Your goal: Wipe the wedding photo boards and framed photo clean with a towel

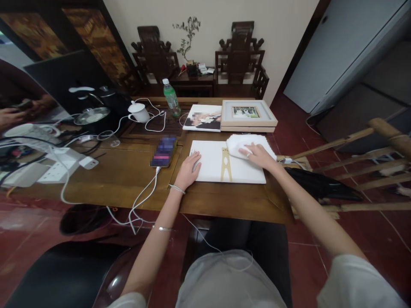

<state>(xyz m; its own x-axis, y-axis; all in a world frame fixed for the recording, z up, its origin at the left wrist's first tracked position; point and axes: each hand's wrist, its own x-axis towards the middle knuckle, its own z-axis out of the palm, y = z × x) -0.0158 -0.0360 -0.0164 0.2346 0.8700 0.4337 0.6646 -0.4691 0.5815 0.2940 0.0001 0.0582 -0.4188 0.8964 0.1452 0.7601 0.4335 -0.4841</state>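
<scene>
The left hand (189, 169) is lying open, palm down, on the left edge of a flat white rectangular board with a gold motif (244, 171), which is sitting near the front edge of the brown wooden table (122, 179). The right hand (258, 155) is pressing, fingers loosely spread rather than clenched, on a crumpled white cloth (239, 143) covering the board's far right corner. A dark smartphone with a white cable (163, 152) is lying just beside the board's left side. A pale-framed picture (247, 114) and an unframed photo print (203, 117) are resting side by side at the table's far edge.
</scene>
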